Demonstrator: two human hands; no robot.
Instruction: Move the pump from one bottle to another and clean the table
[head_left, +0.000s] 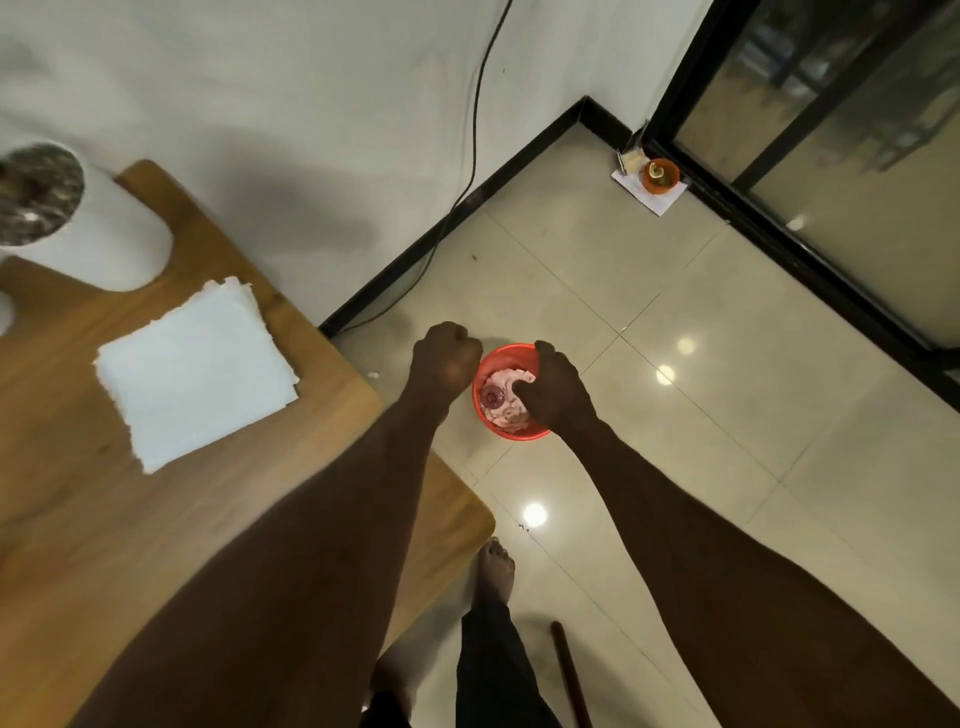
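Note:
A red bucket (489, 364) stands on the floor just past the table's corner. It holds crumpled pinkish tissue (504, 410) and a small round cap-like thing (492, 397). My left hand (445, 358) is a closed fist beside the bucket's left rim, with nothing visible in it. My right hand (553, 387) hangs over the bucket's right side, fingers curled down toward the tissue; whether it grips any is hidden. A stack of white paper napkins (195, 371) lies on the wooden table (78, 545). No bottle or pump is in view.
A white cylinder with a dark speckled top (78, 218) stands at the table's far left. A black cable (475, 156) runs down the wall. An orange cup on paper (660, 176) sits by the glass door frame. My bare foot (495, 569) and a dark stick (569, 675) are on the tiled floor.

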